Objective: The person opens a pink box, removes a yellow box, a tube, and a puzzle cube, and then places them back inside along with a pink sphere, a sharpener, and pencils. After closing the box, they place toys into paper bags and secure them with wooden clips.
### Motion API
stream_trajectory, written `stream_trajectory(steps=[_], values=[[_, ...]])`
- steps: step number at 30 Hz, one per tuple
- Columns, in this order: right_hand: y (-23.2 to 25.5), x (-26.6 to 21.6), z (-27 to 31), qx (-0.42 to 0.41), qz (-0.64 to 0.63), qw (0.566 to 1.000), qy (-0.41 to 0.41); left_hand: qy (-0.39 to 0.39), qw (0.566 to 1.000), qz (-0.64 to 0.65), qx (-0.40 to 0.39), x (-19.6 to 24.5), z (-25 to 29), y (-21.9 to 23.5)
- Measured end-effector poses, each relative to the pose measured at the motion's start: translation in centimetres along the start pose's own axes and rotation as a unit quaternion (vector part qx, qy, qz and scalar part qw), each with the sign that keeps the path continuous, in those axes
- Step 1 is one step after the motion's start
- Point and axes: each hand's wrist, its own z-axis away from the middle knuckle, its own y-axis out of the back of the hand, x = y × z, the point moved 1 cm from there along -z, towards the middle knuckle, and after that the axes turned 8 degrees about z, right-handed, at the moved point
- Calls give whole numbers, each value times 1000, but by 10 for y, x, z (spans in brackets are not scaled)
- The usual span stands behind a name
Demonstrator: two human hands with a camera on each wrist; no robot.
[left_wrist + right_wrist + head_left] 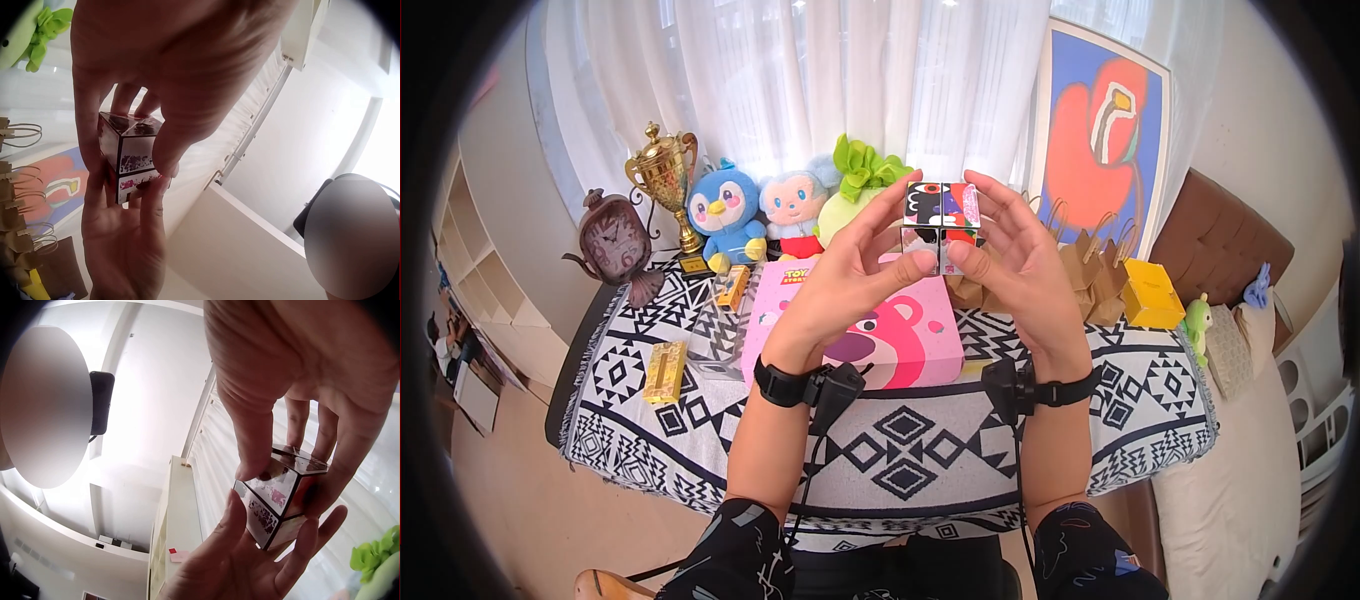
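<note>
A printed picture cube (940, 205) made of smaller blocks is held up in front of the chest, over a pink box with a bear printed on it (935, 345). My left hand (850, 280) grips its left side, thumb on the near face and fingers behind. From the other side my right hand (1025, 285) pinches it the same way. In the left wrist view, the cube (134, 156) shows a black-edged seam between upper and lower blocks. The right wrist view shows the cube's halves (272, 497) slightly turned against each other; fingers cover part of it.
On the patterned tablecloth (900, 470) stand a brown clock (613, 240), a gold trophy (668, 185), several plush toys (728, 215), paper bags (1090, 280) and a yellow box (1152, 293). Small yellow boxes (665, 372) lie at left. A framed picture (1100, 130) leans behind.
</note>
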Motion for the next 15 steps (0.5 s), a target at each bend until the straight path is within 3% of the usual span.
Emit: stream_trajectory(steps=[7, 15], values=[[0, -1, -2, 18, -6, 1000, -20, 14, 999, 42, 1, 1, -3, 1], [-3, 0, -1, -22, -12, 1000, -3, 20, 1000, 21, 6, -2, -4, 3]])
